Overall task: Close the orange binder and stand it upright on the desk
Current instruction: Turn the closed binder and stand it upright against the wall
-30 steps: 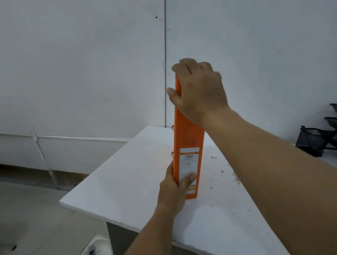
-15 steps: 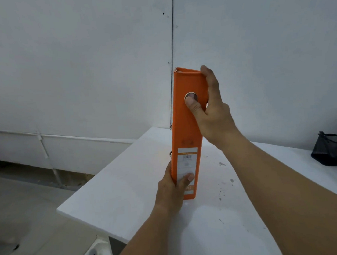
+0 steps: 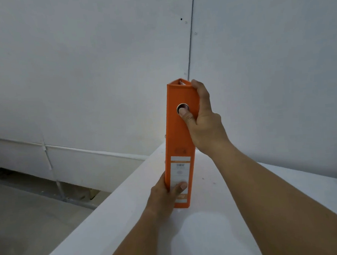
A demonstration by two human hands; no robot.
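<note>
The orange binder (image 3: 177,142) stands upright and closed on the white desk (image 3: 114,219), its spine with a white label facing me. My right hand (image 3: 205,123) grips the upper part of the spine from the right, the thumb tip at the round finger hole. My left hand (image 3: 166,194) clasps the bottom of the spine from the left, thumb across the label. The binder's bottom edge rests on the desk top.
A white wall (image 3: 81,73) with a vertical seam rises right behind the desk. The desk's left edge drops to a grey floor (image 3: 31,214), where a white conduit runs along the wall base.
My right hand slid from on top of the binder down to the upper spine, thumb now at the finger hole. The view shifted right to left; the black wire tray left the frame.
</note>
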